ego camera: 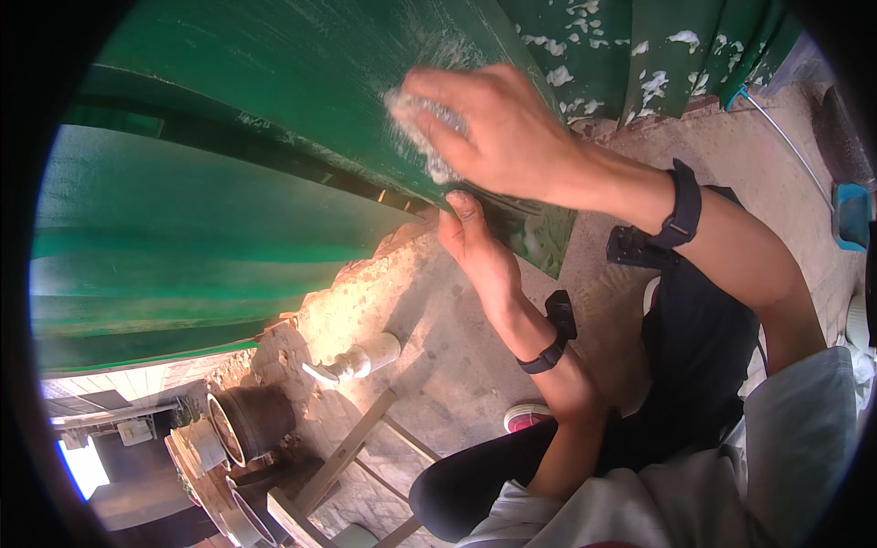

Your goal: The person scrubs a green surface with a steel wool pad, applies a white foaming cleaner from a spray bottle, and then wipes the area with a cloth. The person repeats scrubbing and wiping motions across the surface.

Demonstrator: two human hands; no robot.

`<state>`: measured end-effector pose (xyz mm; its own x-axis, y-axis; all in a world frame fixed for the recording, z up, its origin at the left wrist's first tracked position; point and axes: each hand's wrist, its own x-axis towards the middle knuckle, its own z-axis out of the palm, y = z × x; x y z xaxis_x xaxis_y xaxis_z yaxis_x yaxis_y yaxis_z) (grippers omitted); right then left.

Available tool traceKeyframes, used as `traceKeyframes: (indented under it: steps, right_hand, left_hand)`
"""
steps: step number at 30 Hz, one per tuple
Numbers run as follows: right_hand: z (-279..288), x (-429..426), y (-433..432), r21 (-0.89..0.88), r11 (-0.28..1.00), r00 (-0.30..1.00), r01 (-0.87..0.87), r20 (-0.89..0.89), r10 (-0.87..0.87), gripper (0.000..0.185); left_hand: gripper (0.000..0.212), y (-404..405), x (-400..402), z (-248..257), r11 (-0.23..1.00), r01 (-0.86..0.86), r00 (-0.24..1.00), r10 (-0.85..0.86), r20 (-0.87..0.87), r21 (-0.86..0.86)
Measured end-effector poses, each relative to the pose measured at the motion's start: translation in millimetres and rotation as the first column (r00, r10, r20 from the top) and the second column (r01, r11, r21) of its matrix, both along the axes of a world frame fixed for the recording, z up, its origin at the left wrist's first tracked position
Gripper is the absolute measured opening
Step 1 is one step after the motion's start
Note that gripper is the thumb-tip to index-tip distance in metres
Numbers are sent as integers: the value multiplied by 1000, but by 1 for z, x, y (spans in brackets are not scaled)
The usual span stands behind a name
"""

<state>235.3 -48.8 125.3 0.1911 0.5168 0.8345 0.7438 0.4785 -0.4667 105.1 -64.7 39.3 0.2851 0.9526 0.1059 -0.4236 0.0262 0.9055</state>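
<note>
A wet, foamy scrubbing pad, its material not clear, is gripped in my right hand and pressed against a green panel. Whitish suds and streaks surround the pad. Just below it, my left hand holds the panel's lower edge, its thumb on the near face and its other fingers mostly hidden. More suds lie on the panel's lower corner. A white pump bottle stands on the ground to the left of my left forearm.
Foam clings to a green corrugated sheet at upper right. A wooden frame and a brown pot stand at lower left. A long-handled blue dustpan is at far right. Another green surface spans the left.
</note>
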Motion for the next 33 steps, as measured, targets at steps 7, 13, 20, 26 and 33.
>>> traceKeyframes:
  steps: [7, 13, 20, 26, 33]
  right_hand:
    - [8, -3, 0, -54, 990, 990, -129, 51, 132, 20]
    - [9, 26, 18, 178, 935, 948, 307, -147, -283, 21]
    - [-7, 61, 26, -369, 908, 932, 199, -214, -292, 23]
    - [5, 7, 7, -60, 997, 999, 46, -18, -47, 23]
    - [-12, 29, 8, -285, 917, 933, 281, -145, -331, 37]
  left_hand:
    - [43, -5, 7, 5, 997, -33, 999, 30, 45, 74]
    - [38, -3, -1, 2, 987, 16, 990, 7, -141, 161]
    - [39, -6, -7, -1, 995, -51, 998, 54, -36, 89]
    - [38, -2, -6, -2, 1000, 14, 998, -14, 59, -13]
    - [56, 7, -18, -1, 969, 10, 981, 38, -190, 247]
